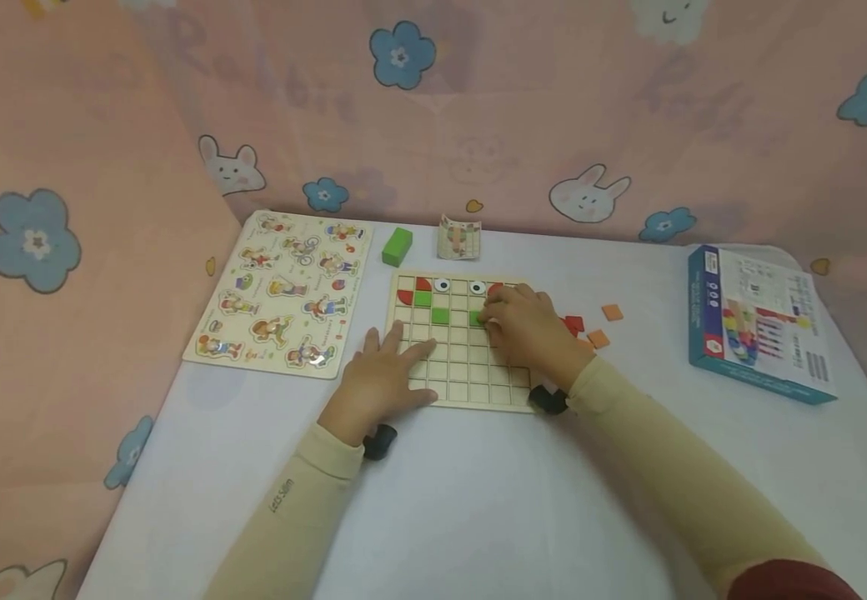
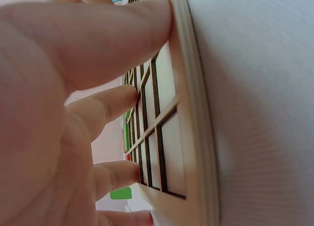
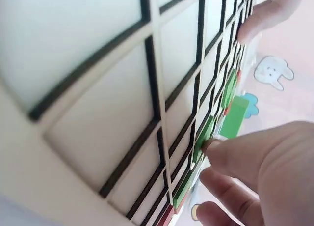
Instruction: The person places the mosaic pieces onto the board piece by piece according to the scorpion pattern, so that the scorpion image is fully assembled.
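A light wooden grid board (image 1: 448, 392) lies on the table, with green square tiles, red rounded pieces and round eye pieces in its upper cells. My left hand (image 1: 377, 379) rests spread on the board's left side; its thumb lies along the near edge in the left wrist view. Over the upper right cells, my right hand (image 1: 527, 329) has curled fingers, with thumb and fingertips at a green tile (image 1: 476, 317). In the right wrist view the thumb touches this green tile (image 3: 202, 137) at its cell. Part of the board's right side is hidden under the hand.
Orange tiles (image 1: 612, 312) and red pieces (image 1: 574, 324) lie right of the board. A green block (image 1: 398, 247) and a small picture card (image 1: 459, 238) sit behind it. A picture puzzle board (image 1: 276, 296) is at left, a blue-edged box (image 1: 759, 325) at right.
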`<state>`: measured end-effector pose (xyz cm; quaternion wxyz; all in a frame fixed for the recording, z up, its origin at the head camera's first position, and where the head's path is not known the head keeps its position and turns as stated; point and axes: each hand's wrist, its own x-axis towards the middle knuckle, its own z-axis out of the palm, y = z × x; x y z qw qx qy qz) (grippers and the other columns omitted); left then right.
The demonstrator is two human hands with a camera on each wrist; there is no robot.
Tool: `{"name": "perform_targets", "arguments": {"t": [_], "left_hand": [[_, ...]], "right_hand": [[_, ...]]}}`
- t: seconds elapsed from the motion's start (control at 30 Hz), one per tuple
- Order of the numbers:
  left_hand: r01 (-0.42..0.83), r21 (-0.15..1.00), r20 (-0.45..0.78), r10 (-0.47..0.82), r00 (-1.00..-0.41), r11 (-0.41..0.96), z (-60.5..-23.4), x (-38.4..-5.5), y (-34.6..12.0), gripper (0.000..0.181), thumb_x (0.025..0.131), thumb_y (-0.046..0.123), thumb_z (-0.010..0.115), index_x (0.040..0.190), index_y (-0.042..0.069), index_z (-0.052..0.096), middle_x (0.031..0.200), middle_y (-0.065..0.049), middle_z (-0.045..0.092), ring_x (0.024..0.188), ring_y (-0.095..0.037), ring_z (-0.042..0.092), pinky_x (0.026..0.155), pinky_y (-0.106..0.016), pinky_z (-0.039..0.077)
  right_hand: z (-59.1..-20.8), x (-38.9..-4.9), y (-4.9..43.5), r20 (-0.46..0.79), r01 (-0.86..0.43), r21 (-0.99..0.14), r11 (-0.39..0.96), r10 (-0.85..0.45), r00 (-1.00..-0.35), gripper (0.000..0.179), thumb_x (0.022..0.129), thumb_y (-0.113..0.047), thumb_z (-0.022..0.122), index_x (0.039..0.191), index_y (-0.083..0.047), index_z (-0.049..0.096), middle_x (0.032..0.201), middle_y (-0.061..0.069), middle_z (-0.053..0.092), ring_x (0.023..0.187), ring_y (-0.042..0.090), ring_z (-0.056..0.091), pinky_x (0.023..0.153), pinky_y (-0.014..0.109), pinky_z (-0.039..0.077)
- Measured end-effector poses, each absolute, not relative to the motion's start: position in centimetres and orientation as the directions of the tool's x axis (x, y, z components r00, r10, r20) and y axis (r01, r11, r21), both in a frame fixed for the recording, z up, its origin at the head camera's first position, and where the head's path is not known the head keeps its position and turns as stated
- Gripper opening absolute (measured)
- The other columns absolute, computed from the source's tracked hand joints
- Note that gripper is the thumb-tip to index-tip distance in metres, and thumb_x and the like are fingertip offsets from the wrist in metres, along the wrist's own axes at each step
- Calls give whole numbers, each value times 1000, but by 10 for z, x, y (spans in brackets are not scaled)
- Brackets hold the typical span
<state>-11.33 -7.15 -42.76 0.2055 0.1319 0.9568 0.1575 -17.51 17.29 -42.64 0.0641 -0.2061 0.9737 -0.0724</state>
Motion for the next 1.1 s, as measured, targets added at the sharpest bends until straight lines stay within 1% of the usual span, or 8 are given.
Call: {"name": "perform_targets", "arguments": {"t": [0.13, 0.2, 0.33, 0.47, 0.67, 0.87, 1.0, 1.1], "left_hand": [[183, 362, -349, 315, -882, 914, -429, -114, -73, 80, 93, 51, 78, 163, 35, 44, 176, -17, 13, 158, -52, 9, 120, -68, 27], [183, 364, -347, 315, -883, 913, -429, -114, -72, 80, 93, 51, 79, 163, 36, 44, 176, -17, 13, 158, -52, 9, 120, -68, 26], [186, 360, -344, 315, -884, 914, -428, -113, -71, 80, 92, 51, 79, 163, 35, 45, 176, -17, 13, 158, -52, 10, 120, -68, 27], [187, 357, -346, 316, -884, 915, -428, -113, -71, 80, 93, 52, 79, 163, 35, 44, 176, -17, 13, 158, -52, 10, 120, -68, 27], [178, 365, -349, 311, -884, 914, -428, -113, -71, 80, 92, 51, 79, 163, 36, 44, 176, -16, 13, 158, -52, 9, 120, -68, 27], [188, 364, -350, 321, -880, 912, -427, -113, -71, 80, 93, 51, 79, 163, 35, 44, 176, -17, 13, 158, -52, 9, 119, -68, 27], [187, 358, -353, 318, -880, 915, -427, -114, -71, 80, 93, 51, 79, 163, 35, 44, 176, -17, 13, 158, -52, 9, 119, -68, 28], [187, 358, -351, 317, -881, 915, -427, -114, -71, 80, 93, 51, 79, 163, 35, 44, 176, -17, 13, 158, -52, 10, 119, -68, 28]], "right_hand": [[-421, -176, 183, -116, -346, -209, 915, -375, -920, 29, 105, -18, 63, 128, -12, 77, 138, 9, 67, 128, 36, 53, 102, 57, 45], [-418, -175, 194, -110, -302, -224, 927, -332, -937, 30, 104, -18, 64, 130, -10, 76, 135, 11, 70, 125, 37, 55, 102, 57, 46], [-415, -173, 217, -129, -172, -252, 952, -209, -969, 35, 104, -17, 65, 136, -7, 72, 132, 17, 70, 121, 41, 55, 104, 60, 46], [-414, -169, 236, -158, -58, -279, 959, -106, -982, 35, 102, -13, 68, 136, -6, 72, 130, 21, 68, 121, 41, 53, 106, 61, 46], [-420, -165, 249, -156, -54, -283, 957, -102, -983, 30, 100, -9, 69, 128, -3, 77, 122, 19, 72, 114, 40, 54, 103, 58, 50], [-423, -159, 257, -176, -35, -264, 964, -84, -981, 30, 99, -7, 69, 128, -1, 76, 116, 20, 72, 106, 38, 53, 99, 56, 51], [-424, -156, 260, -157, -68, -290, 955, -117, -981, 29, 99, -8, 71, 126, -2, 77, 118, 18, 73, 107, 37, 54, 99, 55, 52], [-425, -157, 259, -129, -107, -282, 954, -148, -981, 28, 98, -9, 73, 124, -3, 78, 118, 16, 74, 110, 36, 55, 98, 53, 53]]}}
